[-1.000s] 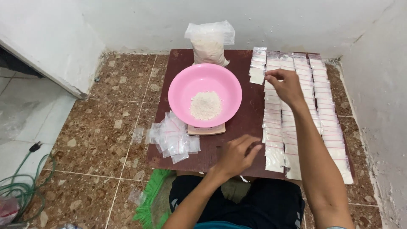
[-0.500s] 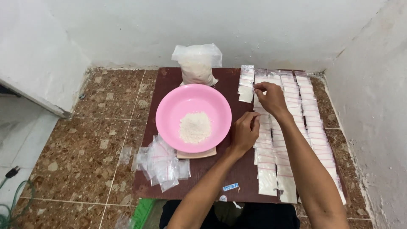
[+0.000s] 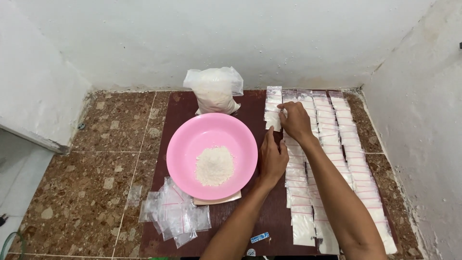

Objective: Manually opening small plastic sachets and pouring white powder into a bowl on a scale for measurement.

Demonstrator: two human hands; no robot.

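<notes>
A bowl (image 3: 211, 155) sat mid-worktop (image 3: 250, 221) with a heap of powder (image 3: 214, 166) in it. Behind it stood a filled bag (image 3: 214, 90). Empty sachets (image 3: 174, 217) lay at its front left. Rows of filled sachets (image 3: 337, 159) ran along the right, both hands between them and the bowl.

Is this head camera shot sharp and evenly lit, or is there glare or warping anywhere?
Head view: soft, even light, no hard shadows; mild sheen on the pink bowl rim; both hands, left hand and right hand, look sharp; wall edges bow slightly, as a wide lens does.
</notes>
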